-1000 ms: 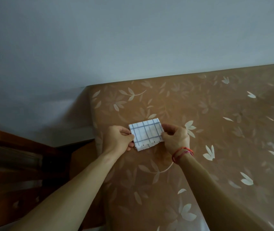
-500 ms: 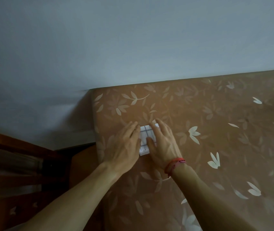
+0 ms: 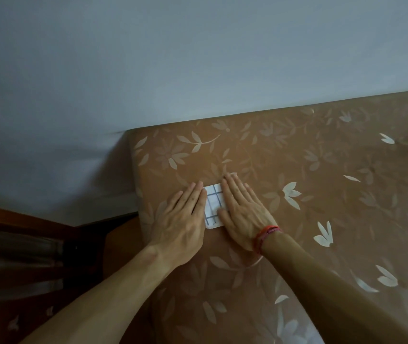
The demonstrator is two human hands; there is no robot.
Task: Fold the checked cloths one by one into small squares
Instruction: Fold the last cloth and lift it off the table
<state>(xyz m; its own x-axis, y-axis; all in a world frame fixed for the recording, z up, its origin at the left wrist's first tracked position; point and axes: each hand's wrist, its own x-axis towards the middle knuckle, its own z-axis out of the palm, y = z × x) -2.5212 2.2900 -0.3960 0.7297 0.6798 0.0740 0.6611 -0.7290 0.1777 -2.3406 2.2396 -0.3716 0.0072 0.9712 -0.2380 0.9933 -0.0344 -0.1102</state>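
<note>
L hand (image 3: 185,219) & R hand (image 3: 243,214) flat, fingers straight, pressing folded checked cloth (image 3: 212,207), brown floral tablecloth (image 3: 322,194)

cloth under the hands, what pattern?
White with a dark blue grid check, seen in the head view: cloth.

Plain pale blue-grey wall (image 3: 198,58) fills the upper frame. Below it is a table (image 3: 334,194) covered in brown cloth with a pale leaf-and-flower print, far edge meeting the wall. Dark wooden furniture (image 3: 24,244) at lower left (details blurred). Light is dim.
</note>
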